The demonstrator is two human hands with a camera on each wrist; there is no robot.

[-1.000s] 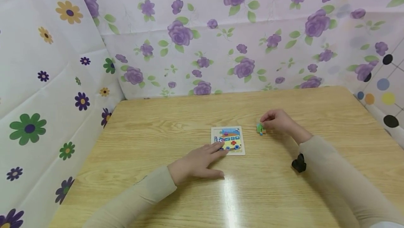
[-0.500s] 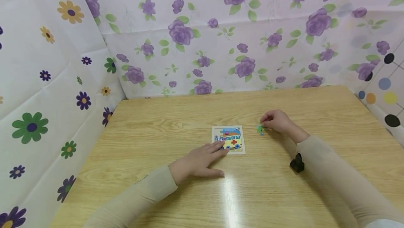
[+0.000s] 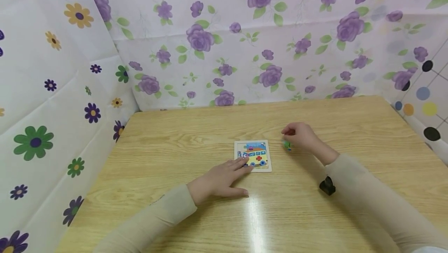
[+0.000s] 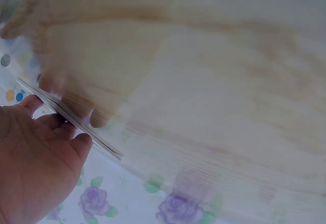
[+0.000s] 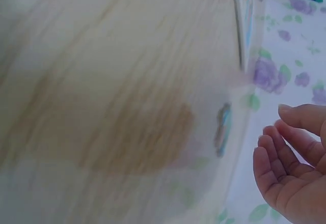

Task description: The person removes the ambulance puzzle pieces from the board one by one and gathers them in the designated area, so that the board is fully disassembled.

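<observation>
My left hand [image 3: 224, 177] rests palm down, its fingertips lying on the lower left part of a white-framed jigsaw puzzle [image 3: 270, 163] with a yellow ambulance picture. The frame's upper left area shows bare white. In the left wrist view the puzzle [image 4: 104, 145] appears edge-on, with the left hand [image 4: 43, 158] against it. To the right, a small green and blue puzzle piece [image 3: 287, 144] lies on the table, partly covered by my right hand [image 3: 303, 136]. The right wrist view shows the right hand [image 5: 290, 163] loosely curled with nothing between its fingers, apart from the piece [image 5: 223, 130].
The wooden table [image 3: 168, 136] reflects a bright streak in front of the puzzle. A black device [image 3: 327, 186] sits at the right wrist. Flowered cloth [image 3: 210, 66] hangs along the back, with other patterned cloths at both sides.
My right hand has shifted slightly left and now covers more of the small piece. The left hand stays on the puzzle.
</observation>
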